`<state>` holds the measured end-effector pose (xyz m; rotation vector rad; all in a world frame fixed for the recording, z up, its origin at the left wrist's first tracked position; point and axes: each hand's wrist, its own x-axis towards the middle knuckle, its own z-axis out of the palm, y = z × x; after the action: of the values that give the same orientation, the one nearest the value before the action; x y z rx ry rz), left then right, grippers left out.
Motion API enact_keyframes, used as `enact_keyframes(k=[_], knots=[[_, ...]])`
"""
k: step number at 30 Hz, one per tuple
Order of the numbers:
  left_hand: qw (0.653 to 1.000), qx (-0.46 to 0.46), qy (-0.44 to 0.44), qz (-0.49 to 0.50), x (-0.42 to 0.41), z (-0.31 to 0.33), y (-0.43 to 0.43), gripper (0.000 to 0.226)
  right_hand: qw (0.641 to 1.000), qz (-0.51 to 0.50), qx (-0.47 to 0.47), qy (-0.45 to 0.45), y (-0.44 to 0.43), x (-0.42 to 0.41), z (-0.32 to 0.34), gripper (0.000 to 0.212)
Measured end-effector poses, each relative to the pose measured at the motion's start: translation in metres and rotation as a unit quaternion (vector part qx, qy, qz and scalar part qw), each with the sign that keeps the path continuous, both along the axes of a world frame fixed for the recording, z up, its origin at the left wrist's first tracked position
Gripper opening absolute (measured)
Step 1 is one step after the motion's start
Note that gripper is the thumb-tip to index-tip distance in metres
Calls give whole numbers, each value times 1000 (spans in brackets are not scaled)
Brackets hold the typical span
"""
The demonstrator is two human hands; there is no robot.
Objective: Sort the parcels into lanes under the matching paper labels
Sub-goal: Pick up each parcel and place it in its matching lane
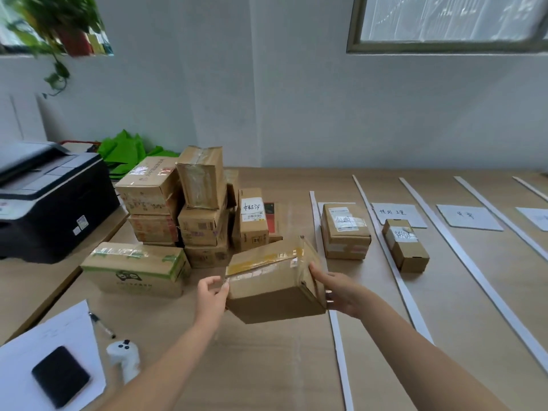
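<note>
Two hands: both hold the held parcel (272, 287), a brown taped carton raised clear of the table (267, 366) and tilted.
Grip, left: the left hand (212, 295) is at the carton's left end, thumb and curled fingers pinching the near corner.
Grip, right: the right hand (335, 292) cups the right end, thumb laid up the end face, fingers round its lower edge.
Surface: pale wood, divided on the right by white paper strips (338, 336) into lanes.
Markers: handwritten paper labels (398, 215) lie at the far end of the lanes; the writing cannot be read with certainty.
Sorted: first-lane carton (345, 232) sits on its sheet; second-lane carton (406, 246), smaller, overlaps the near edge of its label.
Unsorted: stack of cartons (189, 209) heaped left of the lanes, just beyond the held parcel; long green-printed carton (136, 268) at its near left.
Room: pale wall, window (450, 22) upper right, potted plant (59, 25) upper left.
Sundries: black printer (50, 200) far left; green bag (124, 152) behind the stack; paper sheet (59, 330) bearing a black phone (60, 376); pen (102, 324); white gadget (124, 360).
</note>
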<state>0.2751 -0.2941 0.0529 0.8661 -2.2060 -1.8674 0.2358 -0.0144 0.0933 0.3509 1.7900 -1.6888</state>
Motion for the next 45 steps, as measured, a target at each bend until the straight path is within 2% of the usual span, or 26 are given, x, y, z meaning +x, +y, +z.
enact_keyframes(k=[2, 4, 8, 12, 15, 19, 21, 23, 25, 27, 29, 33, 37, 45], knots=[[999, -35, -9, -11, 4, -5, 1, 15, 999, -31, -29, 28, -7, 5, 4, 83], [999, -23, -25, -16, 9, -4, 4, 4, 998, -37, -44, 23, -13, 5, 13, 74], [996, 65, -49, -49, 15, 4, 5, 31, 994, 13, -104, -44, -13, 0, 25, 91], [993, -2, -45, -110, 18, 14, 7, 34, 991, 42, -121, -48, -16, -1, 26, 80], [991, -51, -55, -112, 17, 18, 10, 31, 994, 35, -102, -24, -20, 2, 24, 76], [989, 29, -57, -132, 17, 17, 10, 44, 986, 76, -147, -14, -16, 2, 20, 72], [986, 86, -53, -135, 17, 19, 13, 49, 985, 66, -158, -20, -14, 1, 19, 79], [980, 131, -48, -142, 15, 25, 20, 47, 991, 35, -128, -10, -14, 1, 15, 83], [975, 155, -36, -154, 13, 30, 29, 46, 995, 16, -91, 29, -15, 3, 11, 68], [973, 160, -19, -165, 11, 33, 33, 62, 995, -4, -86, 53, -15, 7, 6, 49], [970, 172, -7, -171, 9, 33, 33, 71, 993, -22, -101, 58, -13, 9, 2, 42], [962, 191, 4, -193, 7, 32, 30, 74, 989, -45, -119, 77, -11, 9, 2, 48], [958, 207, 20, -200, 8, 34, 30, 74, 985, -68, -132, 88, -13, 11, 7, 36], [949, 214, 37, -230, 7, 26, 51, 82, 985, -105, -95, 95, -9, 27, 6, 40]])
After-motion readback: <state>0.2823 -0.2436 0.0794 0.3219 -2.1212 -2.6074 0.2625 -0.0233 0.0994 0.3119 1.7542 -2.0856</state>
